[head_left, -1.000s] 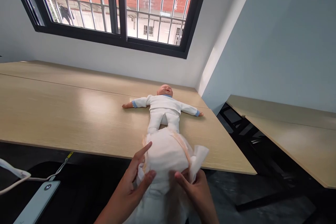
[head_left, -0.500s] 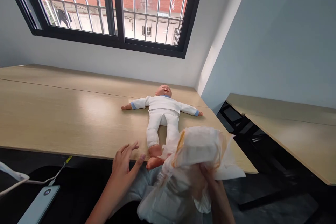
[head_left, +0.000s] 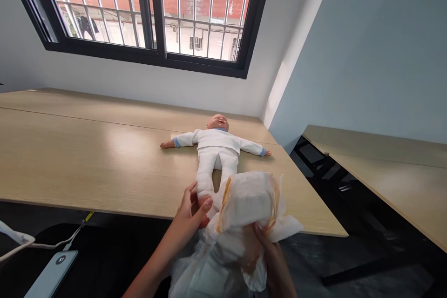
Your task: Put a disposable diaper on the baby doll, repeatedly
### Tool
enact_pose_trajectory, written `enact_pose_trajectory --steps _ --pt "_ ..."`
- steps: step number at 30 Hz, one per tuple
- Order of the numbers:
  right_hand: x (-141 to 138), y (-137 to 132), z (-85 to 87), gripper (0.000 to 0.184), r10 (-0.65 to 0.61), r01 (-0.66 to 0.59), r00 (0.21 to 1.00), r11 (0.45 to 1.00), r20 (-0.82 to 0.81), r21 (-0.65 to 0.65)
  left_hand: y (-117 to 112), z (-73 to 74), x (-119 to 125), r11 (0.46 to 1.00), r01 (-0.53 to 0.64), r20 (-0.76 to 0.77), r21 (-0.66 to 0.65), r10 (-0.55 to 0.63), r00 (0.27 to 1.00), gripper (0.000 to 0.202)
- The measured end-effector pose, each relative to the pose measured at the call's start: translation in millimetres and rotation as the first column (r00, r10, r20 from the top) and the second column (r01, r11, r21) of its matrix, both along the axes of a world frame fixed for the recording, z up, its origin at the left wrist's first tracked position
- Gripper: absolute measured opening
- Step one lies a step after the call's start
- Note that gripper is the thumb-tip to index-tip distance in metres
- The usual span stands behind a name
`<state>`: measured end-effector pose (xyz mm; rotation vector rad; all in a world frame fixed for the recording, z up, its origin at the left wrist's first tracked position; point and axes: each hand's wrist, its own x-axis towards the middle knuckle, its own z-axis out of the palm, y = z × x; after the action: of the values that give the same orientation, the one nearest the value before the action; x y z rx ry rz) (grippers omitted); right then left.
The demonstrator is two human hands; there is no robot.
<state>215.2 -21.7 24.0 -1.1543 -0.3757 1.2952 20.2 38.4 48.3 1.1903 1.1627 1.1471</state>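
Note:
A baby doll (head_left: 219, 142) in a white suit with blue cuffs lies on its back on the table, arms spread and feet toward me. My left hand (head_left: 192, 212) is curled about the doll's ankle on the left, its thumb across the front and its fingers on the outer side. A white diaper (head_left: 249, 198) with orange-yellow edging is in my right hand (head_left: 268, 247), whose thumb presses on its underside. The diaper partly covers the doll's other foot. Below it, a crumpled translucent white bag (head_left: 209, 270) lies over my lap, its contents hard to make out.
The pale wooden table (head_left: 87, 163) runs under a barred window. A second table (head_left: 391, 181) stands to the right, across a dark gap. At lower left lies a light-coloured phone or power bank (head_left: 52, 272) with a white cable (head_left: 49, 245) plugged in.
My left hand has moved right and upward from beside the doll's feet onto its ankle. The diaper in my right hand has shifted left, nearer the doll's legs.

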Motion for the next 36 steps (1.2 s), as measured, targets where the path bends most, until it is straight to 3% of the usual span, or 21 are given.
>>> enact_pose_trajectory --steps 3,6,10,13,18,23,26,28,30,33,36 --pt "-5.7 -0.6 1.4 0.096 0.020 -0.018 0.997 0.999 -0.069 0.028 -1.8 12.5 13.3 0.989 -0.014 0.307 -0.147 0.059 0.950 0.071" --pt "-11.7 -0.9 2.3 0.094 0.005 0.000 0.997 0.999 -0.083 0.053 -2.1 22.8 24.6 0.970 -0.018 0.463 -0.241 0.131 0.877 0.049" --pt "-15.7 -1.2 -0.2 0.092 0.007 -0.004 0.999 0.998 -0.038 0.069 0.2 29.7 27.6 0.928 0.100 0.573 -0.358 0.134 0.809 0.027" --pt "-17.6 -1.9 -5.2 0.093 0.031 -0.029 0.999 0.998 -0.031 0.059 4.6 32.1 23.9 0.871 0.251 0.648 -0.422 0.096 0.755 0.026" --pt "-3.5 -0.3 -7.1 0.087 -0.037 0.037 0.997 0.999 0.065 0.014 18.7 24.4 18.9 0.816 0.435 0.776 -0.380 0.025 0.630 0.036" --pt "48.3 4.0 10.4 0.081 -0.064 0.073 0.992 0.994 0.112 -0.077 28.7 9.3 20.8 0.766 0.583 0.846 -0.271 -0.100 0.524 0.038" --pt "77.6 7.2 20.5 0.078 -0.118 0.151 0.970 0.978 0.212 -0.145 34.4 12.5 23.7 0.735 0.652 0.871 -0.184 -0.186 0.455 0.034" --pt "87.5 12.3 24.6 0.069 -0.115 0.162 0.946 0.978 0.304 -0.133 41.5 22.3 24.9 0.706 0.695 0.863 -0.138 -0.259 0.434 0.034" --pt "87.5 21.1 27.7 0.060 -0.057 0.094 0.937 0.991 0.344 -0.092 51.3 37.7 25.0 0.679 0.728 0.844 -0.100 -0.329 0.423 0.034" --pt "71.0 38.4 34.2 0.058 0.108 -0.093 0.958 0.993 0.266 -0.071 67.4 69.4 24.6 0.655 0.754 0.803 -0.058 -0.418 0.424 0.034" --pt "42.9 54.4 43.9 0.049 0.377 -0.372 0.922 0.926 0.087 -0.068 81.3 105.4 26.3 0.649 0.759 0.751 -0.051 -0.476 0.458 0.044"
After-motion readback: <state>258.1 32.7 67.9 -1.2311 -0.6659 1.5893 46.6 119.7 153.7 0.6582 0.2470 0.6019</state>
